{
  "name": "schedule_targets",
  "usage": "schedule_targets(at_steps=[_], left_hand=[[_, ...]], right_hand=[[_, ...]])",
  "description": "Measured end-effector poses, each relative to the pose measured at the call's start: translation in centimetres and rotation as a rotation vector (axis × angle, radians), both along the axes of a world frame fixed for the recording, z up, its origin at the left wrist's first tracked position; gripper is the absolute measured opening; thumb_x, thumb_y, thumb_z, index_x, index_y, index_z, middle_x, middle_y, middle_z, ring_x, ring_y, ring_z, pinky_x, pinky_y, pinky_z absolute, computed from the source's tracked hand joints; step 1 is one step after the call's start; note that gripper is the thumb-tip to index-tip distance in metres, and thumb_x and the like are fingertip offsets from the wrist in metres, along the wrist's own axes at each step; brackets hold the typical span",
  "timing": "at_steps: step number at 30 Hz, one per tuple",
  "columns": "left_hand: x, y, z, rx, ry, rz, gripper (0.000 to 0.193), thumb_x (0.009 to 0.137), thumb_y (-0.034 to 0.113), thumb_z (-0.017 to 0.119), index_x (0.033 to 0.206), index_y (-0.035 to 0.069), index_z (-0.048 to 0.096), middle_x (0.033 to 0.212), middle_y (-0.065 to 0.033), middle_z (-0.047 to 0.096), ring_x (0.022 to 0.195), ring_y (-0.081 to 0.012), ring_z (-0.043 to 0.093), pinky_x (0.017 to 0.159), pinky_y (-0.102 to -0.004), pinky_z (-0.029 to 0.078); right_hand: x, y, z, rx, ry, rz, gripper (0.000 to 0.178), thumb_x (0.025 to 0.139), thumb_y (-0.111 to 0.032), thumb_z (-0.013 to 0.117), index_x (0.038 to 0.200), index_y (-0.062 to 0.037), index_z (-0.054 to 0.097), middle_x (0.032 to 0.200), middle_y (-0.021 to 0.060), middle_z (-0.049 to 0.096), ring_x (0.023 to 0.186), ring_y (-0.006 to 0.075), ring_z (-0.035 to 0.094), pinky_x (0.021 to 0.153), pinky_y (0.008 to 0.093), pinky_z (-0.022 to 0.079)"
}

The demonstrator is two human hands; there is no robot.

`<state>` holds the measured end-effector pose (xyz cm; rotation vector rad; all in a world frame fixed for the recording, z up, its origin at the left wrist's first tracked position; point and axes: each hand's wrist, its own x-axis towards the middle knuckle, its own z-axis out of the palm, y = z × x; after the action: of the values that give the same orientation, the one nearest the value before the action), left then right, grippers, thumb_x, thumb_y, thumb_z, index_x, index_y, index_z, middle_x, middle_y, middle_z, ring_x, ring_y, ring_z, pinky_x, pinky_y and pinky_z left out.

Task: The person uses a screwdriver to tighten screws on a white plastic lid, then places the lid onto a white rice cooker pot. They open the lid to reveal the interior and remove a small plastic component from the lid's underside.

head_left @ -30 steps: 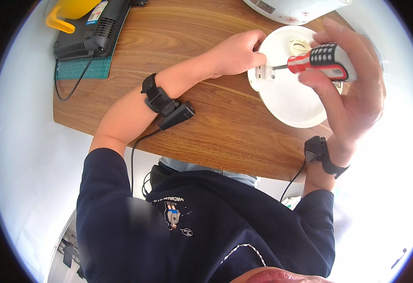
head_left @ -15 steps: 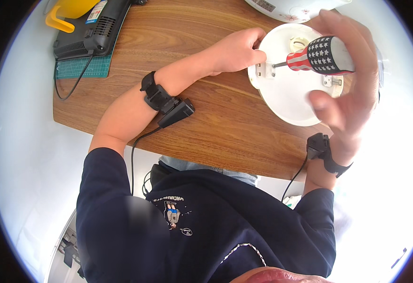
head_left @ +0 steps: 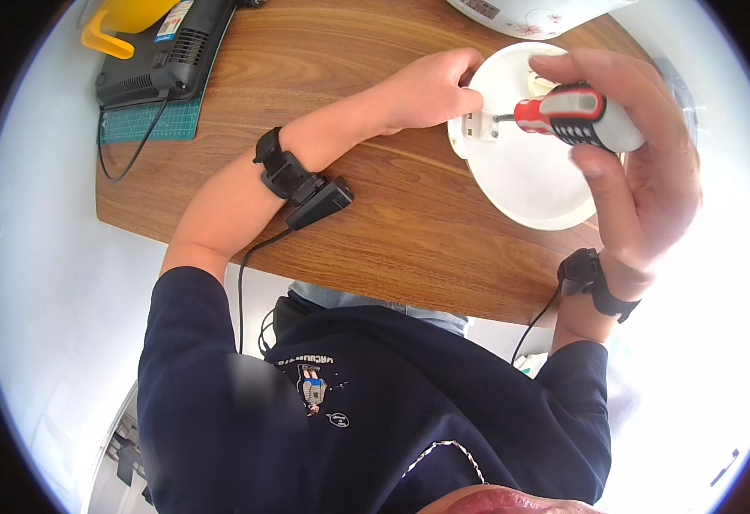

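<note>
A white round plastic base [head_left: 529, 188] with a shallow rim lies at the right of the table. My left hand [head_left: 435, 90] is closed at its left edge, fingers curled and partly hidden, thumb beside a small white bracket [head_left: 480, 126]. A screwdriver [head_left: 572, 116] with a red, black and white handle lies slanted over the base. Its thin metal tip meets the bracket near a screw. Around the handle's thick end my right hand [head_left: 641, 141] curls, thumb below and fingers above; the palm side is partly hidden.
A white appliance [head_left: 538, 13] with a flower print stands at the far right edge. At far left, a black device [head_left: 156, 64] with vents and a cord rests on a green cutting mat [head_left: 152, 122], a yellow object [head_left: 126, 21] on top. Cabled black straps circle both wrists.
My right hand has turned and closed in around the screwdriver's handle, whose visible side now shows a red-edged grip patch in place of the stars. The left hand stays put.
</note>
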<state>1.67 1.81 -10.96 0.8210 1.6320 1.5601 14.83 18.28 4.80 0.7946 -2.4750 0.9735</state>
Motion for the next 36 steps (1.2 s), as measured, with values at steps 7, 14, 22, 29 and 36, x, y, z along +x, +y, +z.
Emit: schedule_targets(at_steps=[7,14,22,29,36], left_hand=[[-0.1,0.3,-0.4,0.012,-0.030,-0.014,0.041,0.089,0.013,0.066,0.123,-0.008,0.061,0.110,-0.0167,0.070,0.099,-0.0215,0.066,0.084,-0.0345,0.053],[0.0,0.2,0.0,0.007,-0.045,0.003,0.040,0.088,0.013,0.066,0.123,-0.008,0.061,0.109,-0.0160,0.070,0.098,-0.0215,0.066,0.084,-0.0345,0.053],[-0.1,-0.4,1.0,-0.064,-0.036,-0.011,0.040,0.088,0.012,0.065,0.122,-0.008,0.061,0.110,-0.0162,0.069,0.099,-0.0222,0.066,0.085,-0.0349,0.053],[0.0,0.2,1.2,-0.069,-0.049,-0.009,0.040,0.088,0.010,0.064,0.123,-0.008,0.061,0.112,-0.0169,0.069,0.102,-0.0229,0.066,0.087,-0.0351,0.053],[-0.3,-0.1,0.3,-0.026,-0.027,-0.040,0.040,0.088,0.010,0.063,0.124,-0.008,0.060,0.114,-0.0165,0.069,0.103,-0.0233,0.066,0.088,-0.0357,0.052]], right_hand=[[0.1,-1.3,-0.4,0.115,0.127,-0.184,0.054,0.086,-0.019,0.079,0.132,0.0008,0.059,0.130,0.0247,0.066,0.117,0.0344,0.068,0.094,0.0401,0.057],[0.6,-0.1,0.3,-0.036,-0.087,-0.148,0.060,0.075,-0.003,0.083,0.131,0.0027,0.061,0.130,0.0231,0.067,0.117,0.0325,0.068,0.095,0.0406,0.058],[-0.3,-2.2,-0.2,-0.175,0.001,-0.084,0.051,0.082,0.006,0.075,0.130,0.0022,0.061,0.125,0.0199,0.068,0.114,0.0311,0.068,0.095,0.0342,0.055],[0.3,-1.5,-0.8,-0.137,0.034,-0.269,0.046,0.081,0.009,0.077,0.124,0.0014,0.063,0.119,0.0160,0.070,0.107,0.0245,0.068,0.094,0.0340,0.056],[-1.0,-1.5,-1.2,-0.167,0.037,-0.022,0.051,0.090,-0.004,0.072,0.137,0.0013,0.053,0.128,0.0217,0.067,0.112,0.0295,0.068,0.099,0.0377,0.054]])
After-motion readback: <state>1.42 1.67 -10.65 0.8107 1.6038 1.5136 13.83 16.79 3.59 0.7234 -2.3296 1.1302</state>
